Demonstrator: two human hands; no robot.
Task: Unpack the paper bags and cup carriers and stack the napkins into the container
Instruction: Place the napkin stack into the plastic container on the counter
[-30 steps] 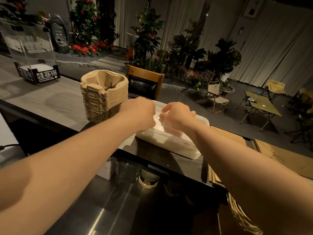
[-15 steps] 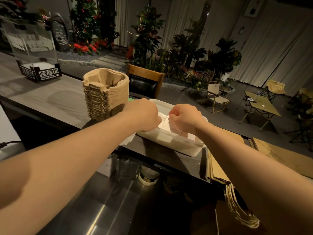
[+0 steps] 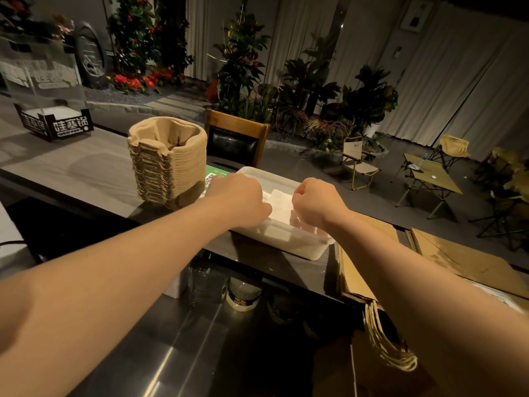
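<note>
Head view, bar counter at night. Item: white plastic container (image 3: pixel 289 242), rectangular, standing on the dark counter (image 3: pixel 71 173) near its front edge, long side running away to the left. Contents: white napkins (image 3: pixel 279 204), stacked flat inside, top of the pile visible between the two hands. Left hand (image 3: pixel 240 200): over the container's left half, back of the hand up, fingers curled down into the container; fingertips hidden, so whether they grip napkins cannot be told. Right hand (image 3: pixel 315 203): over the container's right half, fist-like, fingers curled under with the thumb against them at the napkin pile; it touches the pile, but whether it is pinching anything cannot be told. Both forearms bare, reaching in from the lower corners. Item: stack of brown pulp cup carriers (image 3: pixel 167 161), nested upright, on the counter just left of the container, apart from the left hand. Item: brown paper bags (image 3: pixel 357 253), flat, piled to the right of the container, their twisted cord handles (image 3: pixel 386 345) hanging over the counter edge. Further flat brown paper (image 3: pixel 463 262) lies beyond, at far right. Item: clear acrylic stand with black lettered base (image 3: pixel 57 124), far left of the counter. Behind the counter: wooden chair (image 3: pixel 237 136), potted plants (image 3: pixel 303 90), folding camp table (image 3: pixel 429 176), pale curtains (image 3: pixel 463 75).
</note>
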